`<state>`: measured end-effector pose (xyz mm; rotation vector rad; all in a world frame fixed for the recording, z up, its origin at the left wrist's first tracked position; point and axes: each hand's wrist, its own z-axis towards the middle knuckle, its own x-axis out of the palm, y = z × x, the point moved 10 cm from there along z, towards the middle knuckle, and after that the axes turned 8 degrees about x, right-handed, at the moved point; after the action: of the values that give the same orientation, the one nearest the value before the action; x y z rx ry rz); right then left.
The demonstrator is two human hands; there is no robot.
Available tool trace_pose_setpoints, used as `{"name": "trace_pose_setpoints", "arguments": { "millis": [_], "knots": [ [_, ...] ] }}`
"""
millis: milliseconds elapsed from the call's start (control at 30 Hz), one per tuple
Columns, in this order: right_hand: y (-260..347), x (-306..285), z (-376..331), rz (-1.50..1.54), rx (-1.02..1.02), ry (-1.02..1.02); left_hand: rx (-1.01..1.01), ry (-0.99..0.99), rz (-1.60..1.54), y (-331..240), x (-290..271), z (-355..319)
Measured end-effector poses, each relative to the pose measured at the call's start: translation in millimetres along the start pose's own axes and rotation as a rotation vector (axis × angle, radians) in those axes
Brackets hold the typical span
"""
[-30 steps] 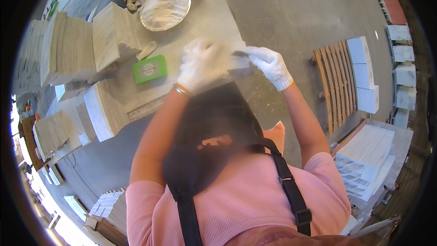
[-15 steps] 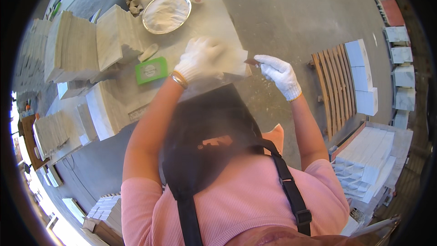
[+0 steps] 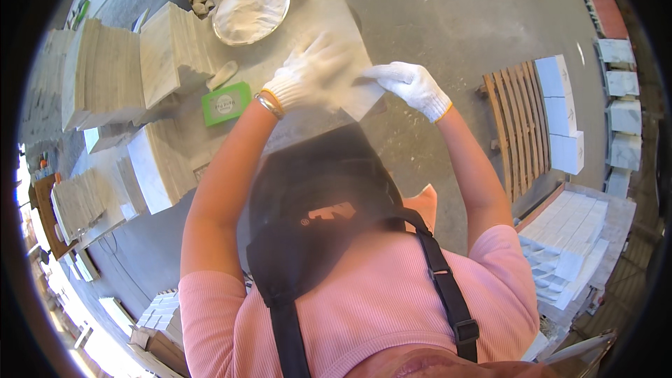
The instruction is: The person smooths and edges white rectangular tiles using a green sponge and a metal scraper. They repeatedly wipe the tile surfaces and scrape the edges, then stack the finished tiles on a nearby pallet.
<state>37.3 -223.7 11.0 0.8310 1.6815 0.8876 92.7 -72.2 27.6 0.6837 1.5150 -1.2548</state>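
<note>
My left hand (image 3: 304, 77), in a white knit glove, lies flat with its fingers stretched out over the pale, dusty worktop (image 3: 336, 0). Motion smears its fingertips. Beside them, the corner of a white stone tile (image 3: 360, 101) reaches the worktop's right edge; my left palm seems to rest on or against this tile. My right hand (image 3: 411, 89), gloved too, is closed in a pinch at the tile's far right edge. A small dark-brown flat piece (image 3: 366, 79) shows only as a sliver at its fingertips.
Left of my hands sit a green box (image 3: 226, 104) and a silver-rimmed bowl of white powder (image 3: 250, 12). Stacks of stone tiles (image 3: 168, 49) line the worktop's left side. On the floor to the right are a wooden pallet (image 3: 514, 126) and white blocks (image 3: 563, 115).
My right hand has moved left, bringing the brown piece to the tile's edge. My left hand has spread flatter, and more of the tile's corner shows, turned toward me.
</note>
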Motion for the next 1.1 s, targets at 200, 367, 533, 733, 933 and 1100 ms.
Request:
{"name": "trace_pose_setpoints", "arguments": {
  "millis": [200, 367, 533, 733, 933, 1100],
  "knots": [
    [-2, 2, -31, -0.068, 0.057, -0.04, -0.005, -0.04, -0.012, 3, 2, -1],
    [-12, 0, -9, 0.1, 0.007, -0.167, 0.011, -0.054, -0.006, 1, -1, 0],
    [-13, 7, -35, -0.079, 0.007, -0.201, -0.039, -0.051, -0.038, 6, 2, -1],
    [-7, 1, -32, -0.009, -0.01, -0.257, -0.025, -0.058, -0.052, 5, 5, -3],
    [-14, 5, -39, -0.023, 0.08, -0.317, -0.045, -0.068, -0.057, 7, 3, -2],
    [-3, 5, -48, -0.104, -0.05, -0.351, -0.039, -0.078, -0.066, 3, 1, -4]
  ]
}}
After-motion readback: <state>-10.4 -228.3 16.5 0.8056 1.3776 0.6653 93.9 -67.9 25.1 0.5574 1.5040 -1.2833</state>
